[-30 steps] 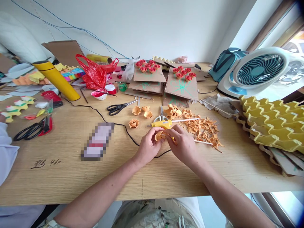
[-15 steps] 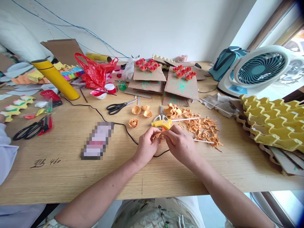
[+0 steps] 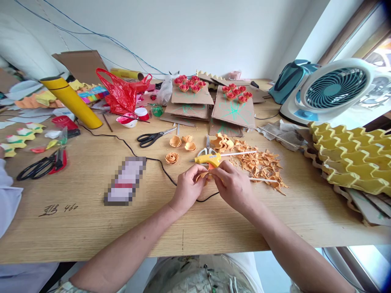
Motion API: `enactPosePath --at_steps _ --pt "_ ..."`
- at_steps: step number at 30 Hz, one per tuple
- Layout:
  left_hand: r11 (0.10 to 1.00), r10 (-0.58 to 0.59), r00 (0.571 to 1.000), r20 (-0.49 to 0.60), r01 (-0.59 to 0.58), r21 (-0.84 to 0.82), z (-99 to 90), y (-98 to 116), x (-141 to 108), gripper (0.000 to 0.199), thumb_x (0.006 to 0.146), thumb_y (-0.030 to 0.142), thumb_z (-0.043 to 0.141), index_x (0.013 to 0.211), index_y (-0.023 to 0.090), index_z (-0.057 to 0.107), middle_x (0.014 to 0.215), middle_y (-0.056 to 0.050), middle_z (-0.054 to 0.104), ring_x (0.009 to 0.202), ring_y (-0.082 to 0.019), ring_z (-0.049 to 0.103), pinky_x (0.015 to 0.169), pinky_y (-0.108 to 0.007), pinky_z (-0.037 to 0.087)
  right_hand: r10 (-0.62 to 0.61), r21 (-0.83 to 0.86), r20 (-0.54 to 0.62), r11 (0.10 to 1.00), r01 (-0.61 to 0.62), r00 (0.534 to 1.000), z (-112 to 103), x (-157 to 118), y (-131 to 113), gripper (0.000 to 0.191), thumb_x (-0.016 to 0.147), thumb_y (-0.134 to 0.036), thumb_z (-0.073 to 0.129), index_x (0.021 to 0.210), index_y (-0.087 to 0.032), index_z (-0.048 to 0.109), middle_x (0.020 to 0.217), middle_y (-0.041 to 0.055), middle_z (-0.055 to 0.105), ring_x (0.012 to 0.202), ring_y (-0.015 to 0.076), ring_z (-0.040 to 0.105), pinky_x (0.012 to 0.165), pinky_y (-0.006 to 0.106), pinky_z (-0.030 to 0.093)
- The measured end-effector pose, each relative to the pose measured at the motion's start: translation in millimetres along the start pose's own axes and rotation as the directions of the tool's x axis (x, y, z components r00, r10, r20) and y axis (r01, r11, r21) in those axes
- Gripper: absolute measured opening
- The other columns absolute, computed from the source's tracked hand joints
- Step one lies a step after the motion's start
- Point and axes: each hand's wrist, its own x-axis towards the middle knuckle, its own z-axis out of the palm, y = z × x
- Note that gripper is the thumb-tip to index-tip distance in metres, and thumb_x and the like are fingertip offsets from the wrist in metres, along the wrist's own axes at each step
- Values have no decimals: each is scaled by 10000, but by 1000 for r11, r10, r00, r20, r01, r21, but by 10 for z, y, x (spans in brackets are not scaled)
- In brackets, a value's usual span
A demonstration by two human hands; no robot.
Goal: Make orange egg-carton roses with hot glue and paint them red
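Note:
Both hands are closed and meet at the table's middle. My left hand (image 3: 187, 187) pinches an orange egg-carton piece (image 3: 201, 176) that my fingers mostly cover. My right hand (image 3: 233, 183) grips the same piece from the other side. Just beyond my fingertips lies a yellow glue gun (image 3: 207, 158) with a white glue stick (image 3: 238, 153) in its back end. Behind the gun are light-handled scissors (image 3: 207, 147). Several orange cupped flowers sit to the left, the nearest a layered rose (image 3: 172, 158). Orange scraps (image 3: 262, 165) are heaped on the right beside a larger carton piece (image 3: 222, 142).
Black scissors (image 3: 152, 137) and a blurred-out phone (image 3: 126, 181) lie left. Red flowers (image 3: 189, 83) stand on cardboard (image 3: 191, 97) at the back. Yellow egg trays (image 3: 351, 158) and a fan (image 3: 332, 91) occupy the right. Another person's sleeve (image 3: 9, 199) shows at the left edge.
My hands stay in nearly the same place, with only slight finger shifts on the orange piece. The sleeve at left has drawn back slightly.

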Motion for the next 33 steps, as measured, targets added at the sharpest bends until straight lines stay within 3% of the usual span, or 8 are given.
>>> enactPosePath --at_steps 7,15,25,29,33 --pt "979 -105 993 52 112 -171 59 25 -19 68 882 220 660 835 178 634 728 -16 709 655 -140 672 597 -220 506 -149 -113 -43 983 144 988 29 -45 63 260 1026 -164 495 943 -186 740 852 73 611 671 172 556 583 291 335" --pt "984 -83 996 20 85 -159 27 30 15 49 870 205 664 856 177 626 783 -21 709 713 -139 693 648 -225 526 -138 -71 -46 988 134 989 27 -20 64 244 1043 -187 491 1010 -183 732 885 75 627 694 167 576 593 282 356" --pt "963 -104 990 98 125 -238 1 40 45 137 854 278 715 836 185 615 775 -1 690 675 -132 680 633 -234 533 -203 -176 -31 965 195 979 -21 -18 62 225 1013 -143 520 942 -206 723 872 70 613 699 181 545 617 299 338" --pt "979 -64 995 72 76 -187 -6 47 46 120 888 289 680 876 187 619 816 -8 690 723 -136 691 666 -233 534 -110 -49 -21 993 109 994 -8 -3 75 207 1046 -193 498 1055 -194 705 921 68 626 743 177 581 630 285 373" --pt "995 -8 999 49 12 -95 -6 15 24 87 902 266 668 943 191 655 877 -23 712 780 -147 685 718 -246 541 -57 33 5 998 56 998 -1 8 84 174 1036 -196 523 1044 -199 697 958 63 634 761 170 602 621 273 382"
